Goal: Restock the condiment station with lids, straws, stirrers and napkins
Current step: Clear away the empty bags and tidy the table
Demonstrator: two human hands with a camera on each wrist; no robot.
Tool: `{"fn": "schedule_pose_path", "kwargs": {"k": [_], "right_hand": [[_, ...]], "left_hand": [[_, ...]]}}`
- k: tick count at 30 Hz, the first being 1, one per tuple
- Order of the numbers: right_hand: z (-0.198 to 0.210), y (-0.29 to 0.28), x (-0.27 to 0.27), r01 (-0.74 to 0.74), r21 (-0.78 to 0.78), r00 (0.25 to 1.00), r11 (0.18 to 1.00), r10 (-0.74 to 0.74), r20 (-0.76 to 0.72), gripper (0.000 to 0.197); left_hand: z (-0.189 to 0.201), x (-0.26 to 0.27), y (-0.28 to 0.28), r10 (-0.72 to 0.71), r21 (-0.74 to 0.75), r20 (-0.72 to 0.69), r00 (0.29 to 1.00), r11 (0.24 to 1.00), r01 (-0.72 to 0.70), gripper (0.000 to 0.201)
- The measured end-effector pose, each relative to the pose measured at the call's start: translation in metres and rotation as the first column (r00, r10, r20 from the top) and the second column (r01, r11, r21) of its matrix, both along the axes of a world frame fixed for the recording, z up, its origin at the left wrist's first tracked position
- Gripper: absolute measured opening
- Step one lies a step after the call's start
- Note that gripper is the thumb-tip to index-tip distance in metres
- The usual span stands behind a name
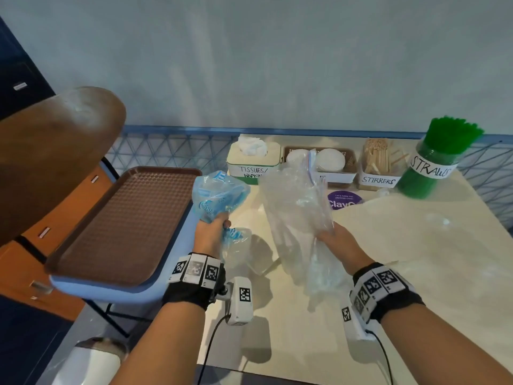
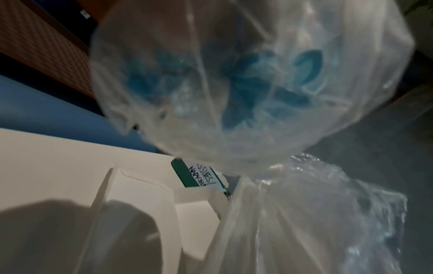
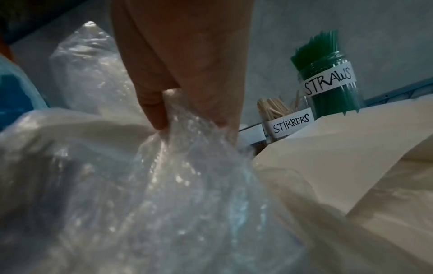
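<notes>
Near the tissue box [image 1: 253, 159], a blue-printed wrapper [image 1: 219, 194] is gripped by the left hand [image 1: 211, 232] and a clear bag [image 1: 297, 212] by the right hand [image 1: 337, 241]; both look light, limp, slippery, best bunched mid-length.

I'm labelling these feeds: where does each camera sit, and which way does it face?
Head: on the head, looking down at the table; both forearms, left hand and right hand show.
Left wrist: under the left wrist, facing the blue-print bag; no body part shows.
Right wrist: under the right wrist, facing the clear bag; fingers show.
Shared: straws jar in head and right-wrist views.
</notes>
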State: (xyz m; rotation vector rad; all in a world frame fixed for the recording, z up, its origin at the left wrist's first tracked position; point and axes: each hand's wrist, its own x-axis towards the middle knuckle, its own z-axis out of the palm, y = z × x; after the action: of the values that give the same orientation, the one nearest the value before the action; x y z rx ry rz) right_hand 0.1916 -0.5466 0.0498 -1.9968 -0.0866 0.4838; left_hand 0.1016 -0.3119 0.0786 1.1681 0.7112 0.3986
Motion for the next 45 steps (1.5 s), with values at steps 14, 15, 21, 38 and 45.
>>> {"fn": "schedule_pose_path", "kwargs": {"k": [14, 15, 21, 38, 45], "right_hand": [[0.014, -0.001, -0.014, -0.083, 0.183, 0.997, 0.98, 0.081, 0.016, 0.035], [0.015, 0.001, -0.015, -0.119, 0.143, 0.992, 0.983, 0.112, 0.053, 0.034], [0.023, 0.005, -0.021, -0.182, 0.106, 0.979, 0.978, 0.169, 0.114, 0.032], [0.013, -0.006, -0.016, 0.075, 0.169, 0.993, 0.983, -0.089, 0.076, 0.016], [0.063, -0.011, -0.009, 0.186, 0.486, 0.941, 0.854, -0.298, 0.163, 0.019]], "left_hand": [[0.018, 0.038, -0.094, -0.649, 0.115, -0.222, 0.728, 0.724, 0.681, 0.044], [0.018, 0.039, -0.098, -0.668, 0.113, -0.184, 0.721, 0.715, 0.69, 0.048], [0.018, 0.039, -0.101, -0.525, 0.071, -0.066, 0.849, 0.846, 0.529, 0.021], [0.05, 0.038, -0.063, -0.471, 0.063, 0.206, 0.858, 0.881, 0.469, 0.022], [0.05, 0.041, -0.07, -0.616, 0.22, 0.021, 0.787, 0.771, 0.597, 0.036]]}}
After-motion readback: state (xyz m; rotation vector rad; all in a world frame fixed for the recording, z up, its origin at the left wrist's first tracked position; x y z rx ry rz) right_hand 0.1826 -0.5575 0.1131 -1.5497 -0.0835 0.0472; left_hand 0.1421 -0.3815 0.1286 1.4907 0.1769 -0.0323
